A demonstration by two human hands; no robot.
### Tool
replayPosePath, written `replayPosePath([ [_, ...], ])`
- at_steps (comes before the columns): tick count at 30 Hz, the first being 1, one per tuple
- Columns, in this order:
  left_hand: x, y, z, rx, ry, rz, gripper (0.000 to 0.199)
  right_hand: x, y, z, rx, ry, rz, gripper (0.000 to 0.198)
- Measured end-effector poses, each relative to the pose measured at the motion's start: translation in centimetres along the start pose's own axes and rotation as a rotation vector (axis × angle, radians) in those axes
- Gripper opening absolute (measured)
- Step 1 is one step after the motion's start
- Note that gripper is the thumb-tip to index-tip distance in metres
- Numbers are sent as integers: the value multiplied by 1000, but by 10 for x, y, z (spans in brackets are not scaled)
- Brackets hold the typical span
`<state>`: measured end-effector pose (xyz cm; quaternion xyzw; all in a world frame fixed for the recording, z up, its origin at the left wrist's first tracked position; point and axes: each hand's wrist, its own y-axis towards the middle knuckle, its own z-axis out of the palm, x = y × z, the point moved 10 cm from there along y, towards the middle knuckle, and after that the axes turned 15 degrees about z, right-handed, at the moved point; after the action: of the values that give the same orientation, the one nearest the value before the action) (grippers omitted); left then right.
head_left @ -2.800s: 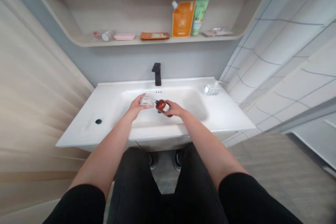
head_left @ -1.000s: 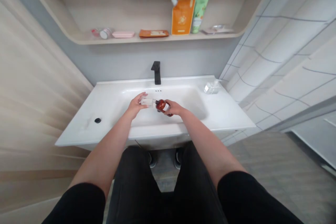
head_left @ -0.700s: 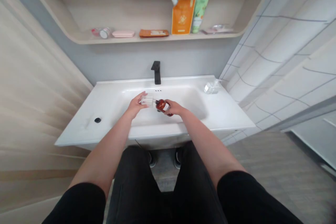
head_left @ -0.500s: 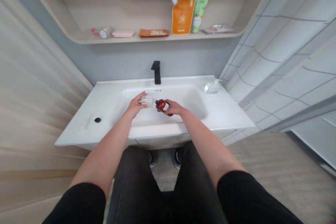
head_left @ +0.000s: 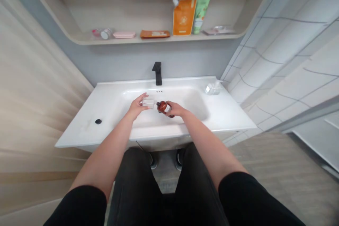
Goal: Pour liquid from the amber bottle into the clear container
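Observation:
Over the white sink basin point(head_left: 185, 99), my left hand point(head_left: 137, 106) is closed round a clear bottle point(head_left: 148, 103) lying on its side, its mouth toward the right. My right hand point(head_left: 175, 108) grips a brown bottle point(head_left: 162, 106) with a white label, tilted so that its dark neck points left. The two bottle mouths meet or nearly meet; whether liquid passes between them is too small to tell. Part of the brown bottle is hidden by my right fingers.
Behind the basin stands a black faucet point(head_left: 158, 73). A black cap point(head_left: 98, 121) lies on the left counter, and a clear pump bottle point(head_left: 213, 87) is at the right. Above, a wall shelf point(head_left: 127, 41) holds an orange pouch point(head_left: 183, 17), a green tube point(head_left: 201, 16) and several small items.
Hardly anything differs. Both hands hold the bottles in nearly the same place, with the view shifted very slightly.

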<state>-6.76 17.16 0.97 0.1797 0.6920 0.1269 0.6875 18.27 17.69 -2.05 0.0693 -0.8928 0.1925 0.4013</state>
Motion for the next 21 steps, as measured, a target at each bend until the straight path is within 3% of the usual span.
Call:
replayPosePath([
  [21,-15,-4,-3,21,104,53,111,7,-8,0,13,57,-25,76],
])
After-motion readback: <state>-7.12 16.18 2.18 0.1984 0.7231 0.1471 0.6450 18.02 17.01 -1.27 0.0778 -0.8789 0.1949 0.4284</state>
